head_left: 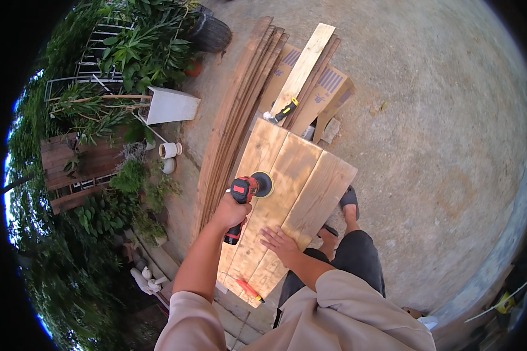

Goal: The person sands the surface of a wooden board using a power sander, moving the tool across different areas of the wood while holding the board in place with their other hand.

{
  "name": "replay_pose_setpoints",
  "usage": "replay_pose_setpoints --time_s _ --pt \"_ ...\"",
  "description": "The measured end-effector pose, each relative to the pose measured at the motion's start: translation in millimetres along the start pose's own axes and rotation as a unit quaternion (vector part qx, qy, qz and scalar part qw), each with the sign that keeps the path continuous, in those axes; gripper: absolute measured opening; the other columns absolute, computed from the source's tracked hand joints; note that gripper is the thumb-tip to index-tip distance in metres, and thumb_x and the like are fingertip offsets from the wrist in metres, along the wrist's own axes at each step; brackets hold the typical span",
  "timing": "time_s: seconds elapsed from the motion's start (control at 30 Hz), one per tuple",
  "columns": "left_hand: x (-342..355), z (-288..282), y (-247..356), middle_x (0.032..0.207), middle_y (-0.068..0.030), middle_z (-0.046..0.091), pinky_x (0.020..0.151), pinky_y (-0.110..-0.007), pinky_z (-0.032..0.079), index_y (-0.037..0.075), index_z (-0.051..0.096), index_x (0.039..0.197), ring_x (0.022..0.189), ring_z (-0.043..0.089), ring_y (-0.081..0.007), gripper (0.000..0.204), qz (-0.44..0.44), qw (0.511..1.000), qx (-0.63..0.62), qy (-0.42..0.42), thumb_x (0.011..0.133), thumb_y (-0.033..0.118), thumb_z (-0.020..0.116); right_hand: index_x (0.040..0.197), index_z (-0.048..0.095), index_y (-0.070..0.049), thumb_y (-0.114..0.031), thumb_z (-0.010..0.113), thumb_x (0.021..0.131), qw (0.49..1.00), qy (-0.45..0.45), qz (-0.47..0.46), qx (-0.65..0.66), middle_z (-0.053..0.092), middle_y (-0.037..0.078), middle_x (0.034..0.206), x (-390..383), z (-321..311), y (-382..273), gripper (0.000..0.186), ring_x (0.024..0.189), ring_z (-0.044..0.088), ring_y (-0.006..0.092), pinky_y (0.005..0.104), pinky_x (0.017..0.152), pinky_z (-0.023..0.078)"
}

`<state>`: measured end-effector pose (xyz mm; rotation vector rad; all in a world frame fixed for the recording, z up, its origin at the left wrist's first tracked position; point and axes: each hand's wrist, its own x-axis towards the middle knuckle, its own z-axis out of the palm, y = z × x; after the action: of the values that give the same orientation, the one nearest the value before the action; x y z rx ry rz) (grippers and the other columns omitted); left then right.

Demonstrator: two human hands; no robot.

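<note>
My left hand (231,210) is wrapped round the grip of a red and black cordless drill (244,190). A round, yellow-edged pad (264,183) on the drill's front meets the top of a wooden panel (307,187) made of joined boards. My right hand (280,243) lies flat on the panel, fingers stretched out, nearer to me than the pad. A red-orange handheld tool with a dark tip (249,290) rests at the panel's near end. Past the far edge lies a tool with a black and yellow handle (285,110); its head is partly hard to make out.
Long brown planks (234,117) lie along the panel's left. A pale board (307,61) rests over flattened cardboard (325,90) beyond it. Potted plants, a white planter (173,106) and a small white pot (168,150) line the left. Concrete floor (439,146) spreads to the right.
</note>
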<state>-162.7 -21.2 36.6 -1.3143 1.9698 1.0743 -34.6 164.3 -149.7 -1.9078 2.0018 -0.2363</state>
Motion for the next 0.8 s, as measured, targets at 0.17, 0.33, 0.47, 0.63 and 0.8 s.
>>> replay_pose_setpoints --time_s 0.17,0.33,0.47,0.63,0.8 --pt "-6.0 2.4 -7.5 0.066 -0.0090 0.059 0.051 -0.036 0.050 -0.003 0.056 0.084 0.054 0.062 -0.0187 0.011 -0.021 1.000 0.000 0.002 0.075 0.002 0.061 0.156 0.015 -0.015 -0.029 0.063 0.081 1.000 -0.019 -0.002 0.009 0.000 0.008 0.164 0.9 8.6 -2.0 0.090 0.151 -0.002 0.0258 0.0491 0.120 -0.003" --pt "-3.8 7.0 -12.6 0.065 -0.0107 0.061 0.052 -0.036 0.051 -0.003 0.058 0.083 0.055 0.062 -0.0187 0.011 -0.030 0.999 0.044 0.014 0.075 0.004 0.062 0.156 0.012 -0.016 -0.029 0.062 0.082 1.000 -0.018 0.000 0.011 -0.002 0.008 0.164 1.0 5.8 -3.1 0.090 0.151 -0.004 0.0261 0.0495 0.120 -0.004" --pt "4.0 7.4 -16.8 0.065 -0.0119 0.062 0.053 -0.035 0.051 -0.003 0.058 0.082 0.054 0.063 -0.0191 0.013 0.001 0.999 0.031 0.022 0.074 0.005 0.063 0.157 0.010 -0.016 -0.032 0.062 0.082 0.999 -0.047 -0.004 -0.014 -0.004 0.007 0.164 -0.9 -1.2 -2.0 0.092 0.151 -0.005 0.0266 0.0499 0.120 -0.004" --pt "4.0 16.2 -4.7 0.065 -0.0119 0.062 0.052 -0.035 0.050 -0.003 0.058 0.083 0.054 0.062 -0.0188 0.013 0.016 0.999 0.030 0.017 0.074 0.005 0.063 0.157 0.010 -0.016 -0.035 0.064 0.080 0.999 -0.043 -0.002 -0.002 -0.004 0.008 0.164 0.3 0.8 -1.5 0.095 0.151 -0.004 0.0265 0.0499 0.120 -0.003" --pt "2.5 12.9 -12.4 0.065 -0.0110 0.062 0.051 -0.034 0.050 -0.002 0.058 0.084 0.053 0.062 -0.0185 0.013 0.014 0.999 0.036 0.020 0.074 0.004 0.063 0.156 0.013 -0.016 -0.034 0.065 0.080 1.000 -0.021 0.004 -0.012 0.000 0.008 0.164 -0.9 2.0 -1.8 0.094 0.151 -0.002 0.0263 0.0500 0.120 -0.002"
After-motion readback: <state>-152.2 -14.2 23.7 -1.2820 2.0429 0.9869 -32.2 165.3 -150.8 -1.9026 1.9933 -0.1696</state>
